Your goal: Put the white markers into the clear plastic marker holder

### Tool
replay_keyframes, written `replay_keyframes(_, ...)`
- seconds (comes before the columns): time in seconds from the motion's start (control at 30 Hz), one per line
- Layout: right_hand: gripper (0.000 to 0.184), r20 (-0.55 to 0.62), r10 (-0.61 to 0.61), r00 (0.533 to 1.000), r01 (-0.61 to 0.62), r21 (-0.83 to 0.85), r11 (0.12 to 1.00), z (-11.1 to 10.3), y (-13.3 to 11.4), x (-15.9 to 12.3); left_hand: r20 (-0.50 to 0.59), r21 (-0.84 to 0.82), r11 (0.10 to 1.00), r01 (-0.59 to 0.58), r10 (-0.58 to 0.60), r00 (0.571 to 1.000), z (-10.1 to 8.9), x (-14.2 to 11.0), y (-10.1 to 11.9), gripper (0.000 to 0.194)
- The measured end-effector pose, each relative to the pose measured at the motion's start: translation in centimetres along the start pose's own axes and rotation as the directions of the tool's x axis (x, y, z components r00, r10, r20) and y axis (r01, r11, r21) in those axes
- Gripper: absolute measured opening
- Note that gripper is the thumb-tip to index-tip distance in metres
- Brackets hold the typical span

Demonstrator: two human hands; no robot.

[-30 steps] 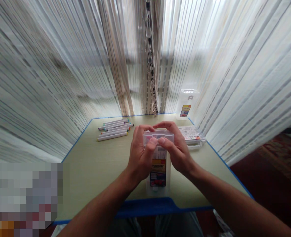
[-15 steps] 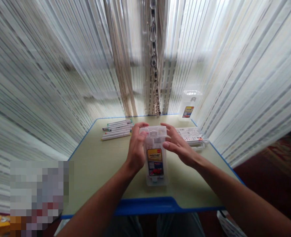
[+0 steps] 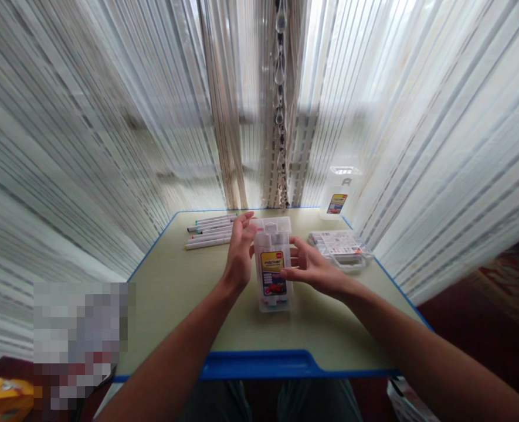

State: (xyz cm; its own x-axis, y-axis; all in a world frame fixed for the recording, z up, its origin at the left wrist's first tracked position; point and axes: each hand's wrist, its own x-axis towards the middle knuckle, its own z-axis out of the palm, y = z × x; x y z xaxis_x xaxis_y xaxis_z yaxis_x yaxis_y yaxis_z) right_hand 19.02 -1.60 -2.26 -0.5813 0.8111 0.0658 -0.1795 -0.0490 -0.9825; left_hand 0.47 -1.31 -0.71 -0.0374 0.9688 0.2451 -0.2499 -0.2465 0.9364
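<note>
A clear plastic marker case (image 3: 274, 296) with a yellow and black label stands upright on the table in front of me, leaning slightly. Its lid (image 3: 281, 224) is down, and white markers show through the wall. My right hand (image 3: 305, 262) grips the case from the right, thumb on the front label and fingers going behind it. At the upper left side of the case is my left hand (image 3: 240, 249), its fingers stretched out; whether it presses on the case I cannot tell.
Several white markers (image 3: 210, 231) lie in a group at the back left of the table (image 3: 166, 305). At the back right stands a second clear case (image 3: 337, 202), with a flat clear box (image 3: 341, 249) lying before it. String curtains (image 3: 122, 129) hang behind; the table has a blue edge.
Both thumbs have left the front of the lid. The right hand has moved down and taken the case by its side. The left hand has loosened, and the case has shifted slightly away from me.
</note>
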Motion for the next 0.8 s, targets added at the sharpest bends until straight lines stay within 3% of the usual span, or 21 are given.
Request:
replay_keyframes(0.1, 0.066, -0.049, -0.033, 0.998, 0.033, 0.003, 0.999, -0.2, -0.2, 0.1, 0.029, -0.089, 0.995, 0.054, -0.051, 0.998, -0.1, 0.0, -0.1, 0.055)
replay_keyframes(0.2, 0.065, -0.099, -0.076, 0.992, 0.076, -0.002, 0.997, -0.5, -0.6, 0.2, 0.15, -0.114, 0.983, 0.144, -0.127, 0.981, -0.2, -0.4, -0.3, 0.056)
replay_keyframes(0.33, 0.063, -0.155, -0.137, 0.978, 0.141, 0.011, 0.99, -1.1, -1.1, 0.4, 0.35, -0.09, 0.956, 0.279, -0.232, 0.908, -0.3, -1.1, -0.5, 0.053)
replay_keyframes(0.43, 0.061, -0.166, -0.186, 0.968, 0.188, -0.006, 0.982, -1.5, -1.2, 0.6, 0.426, -0.105, 0.924, 0.368, -0.293, 0.856, 0.0, -1.5, -0.4, 0.048)
replay_keyframes(0.5, 0.058, -0.162, -0.21, 0.964, 0.207, -0.033, 0.978, -1.7, -1.3, 0.6, 0.439, -0.141, 0.906, 0.399, -0.304, 0.846, 0.2, -1.7, -0.3, 0.046)
replay_keyframes(0.8, 0.058, -0.183, -0.261, 0.948, 0.24, -0.13, 0.962, -1.8, -1.3, 0.8, 0.399, -0.198, 0.908, 0.369, -0.269, 0.877, -0.1, -1.2, -0.9, 0.051)
